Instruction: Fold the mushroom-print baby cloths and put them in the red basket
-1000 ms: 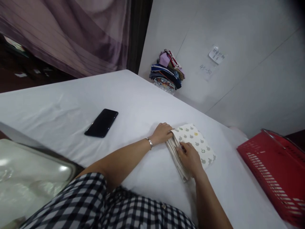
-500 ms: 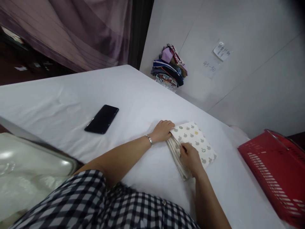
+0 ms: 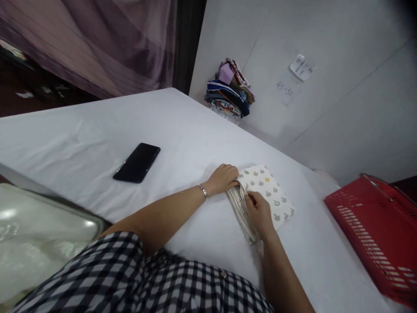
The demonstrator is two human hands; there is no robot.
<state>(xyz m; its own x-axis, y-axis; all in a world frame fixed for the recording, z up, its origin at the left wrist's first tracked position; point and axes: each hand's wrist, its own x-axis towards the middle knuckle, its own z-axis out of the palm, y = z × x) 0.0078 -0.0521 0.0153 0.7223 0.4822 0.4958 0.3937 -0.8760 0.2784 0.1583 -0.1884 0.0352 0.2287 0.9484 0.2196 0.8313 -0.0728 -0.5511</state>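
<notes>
A folded white cloth [image 3: 272,191] with a grey, green and yellow print lies on the white-covered table, its stacked layers showing along the left edge. My left hand [image 3: 224,177], with a bracelet at the wrist, is closed on the upper left corner of the cloth. Lower down the same edge, my right hand [image 3: 259,213] pinches a top layer between thumb and fingers and holds it slightly lifted. The fingertips of the left hand are partly hidden by the cloth.
A black smartphone [image 3: 137,163] lies left of my arms. At the right stands a red plastic basket [image 3: 374,230] with a metal handle. Folded clothes [image 3: 230,91] are stacked by the wall at the back. A whitish, shiny container [image 3: 45,226] is at the lower left.
My right hand has drawn the upper layer of the cloth back a little, so the edge near my left hand gapes more. The left hand stays in place.
</notes>
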